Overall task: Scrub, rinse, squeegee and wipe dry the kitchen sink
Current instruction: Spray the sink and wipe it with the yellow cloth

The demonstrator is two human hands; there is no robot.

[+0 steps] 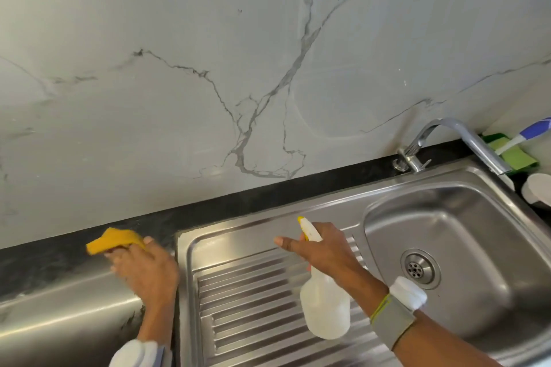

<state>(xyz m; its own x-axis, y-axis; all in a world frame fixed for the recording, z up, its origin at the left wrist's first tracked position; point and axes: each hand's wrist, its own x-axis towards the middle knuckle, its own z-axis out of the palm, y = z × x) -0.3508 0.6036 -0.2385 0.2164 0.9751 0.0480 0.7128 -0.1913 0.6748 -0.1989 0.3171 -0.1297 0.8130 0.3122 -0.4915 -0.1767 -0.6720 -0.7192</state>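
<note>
The left hand (146, 270) grips a folded yellow cloth (114, 241), fingers curled over it, and presses it onto the dark worktop (44, 259) just left of the sink's rim. Near that hand's wrist lies a steel surface (68, 316); a pale sleeve (137, 353) shows at the forearm.

To its right, the right hand (323, 250) is wrapped round the neck of a white spray bottle (325, 304) with a yellow nozzle (301, 221); the forefinger is stretched out to the left, the other fingers are closed on the bottle. The bottle hangs over the ribbed draining board (247, 307) of the steel sink (268, 229), nozzle pointing away toward the marbled wall (208, 53). A grey wristband (392, 320) sits on that wrist.

Right of this hand is the basin (465, 217), shiny, with a round drain (419, 268) in its floor. Beyond it a chrome tap (465, 140) arches over the basin. Further right lie a green sponge (515, 156), a blue-and-white brush handle (530, 131) and a white round thing (538, 189), cut off by the edge.
</note>
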